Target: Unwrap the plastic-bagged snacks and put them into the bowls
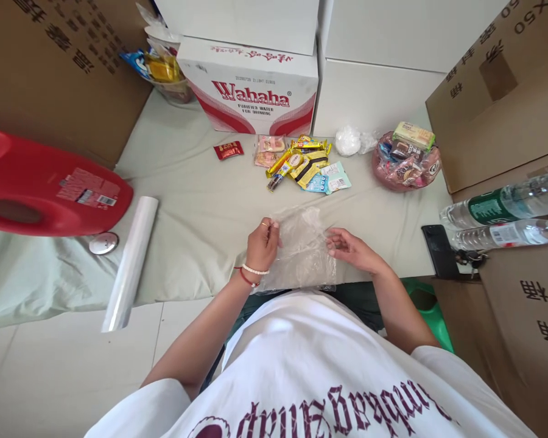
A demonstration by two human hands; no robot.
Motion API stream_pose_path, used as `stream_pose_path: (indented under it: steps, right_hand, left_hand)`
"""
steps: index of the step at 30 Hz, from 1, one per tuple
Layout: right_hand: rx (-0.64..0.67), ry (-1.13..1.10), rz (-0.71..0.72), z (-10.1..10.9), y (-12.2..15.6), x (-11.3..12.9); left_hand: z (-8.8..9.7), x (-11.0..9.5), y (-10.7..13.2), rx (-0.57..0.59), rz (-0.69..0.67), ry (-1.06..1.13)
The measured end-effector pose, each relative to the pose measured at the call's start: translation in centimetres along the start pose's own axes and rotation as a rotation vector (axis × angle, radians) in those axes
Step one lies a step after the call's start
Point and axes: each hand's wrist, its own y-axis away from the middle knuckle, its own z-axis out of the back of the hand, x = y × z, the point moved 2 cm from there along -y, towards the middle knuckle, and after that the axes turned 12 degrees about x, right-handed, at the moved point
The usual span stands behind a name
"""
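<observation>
A clear plastic bag (pixel 301 258) lies flat and wrinkled at the cloth's front edge, close to my body. My left hand (pixel 262 244) is closed in a pinch on its upper left side. By the bag's right edge, my right hand (pixel 354 250) has its fingers loosely bent and apart, with nothing plainly held. Whether its fingertips touch the film I cannot tell. Beyond both hands lies a pile of wrapped snacks (pixel 304 163), mostly yellow, with pink packets (pixel 269 150) and a red packet (pixel 228 150) to its left.
A bowl of snacks (pixel 404 164) and crumpled clear plastic (pixel 347 141) stand back right. Bottles (pixel 506 234), a phone (pixel 439 250) and keys (pixel 475 258) lie right. On the left are a film roll (pixel 132 261) and red jug (pixel 50 188). A Wahaha box (pixel 256 91) stands behind.
</observation>
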Motion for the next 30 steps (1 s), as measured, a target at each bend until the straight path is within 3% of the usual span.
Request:
stream_pose_path:
  steps: [7, 11, 16, 19, 23, 27, 30]
  right_hand:
    - [-0.153, 0.074, 0.031, -1.6, -6.3, 1.9]
    - [-0.248, -0.125, 0.064, -1.7, -8.4, 2.3]
    - [-0.387, -0.282, -0.012, -0.9, -8.2, 1.7]
    - [-0.501, -0.222, -0.047, -0.8, -8.1, 1.3]
    - [-0.548, -0.083, -0.074, -0.5, -8.1, 0.8]
    - [-0.592, 0.189, -0.066, 1.1, -8.2, 0.9]
    - [-0.609, 0.403, -0.043, 2.2, -8.6, 1.5]
  left_hand:
    - [-1.0, -0.8, 1.7, 0.085, -0.053, 0.088]
    - [0.7, 1.5, 1.7, -0.091, 0.093, 0.109]
    - [2.6, 4.0, 1.0, -0.32, 0.167, -0.071]
    - [2.7, 4.4, 0.5, -0.368, 0.206, -0.11]
    - [3.2, 4.8, -0.4, -0.414, 0.26, -0.151]
    - [4.4, 5.3, -1.0, -0.448, 0.316, -0.276]
    - [4.8, 4.9, -0.7, -0.545, 0.26, -0.38]
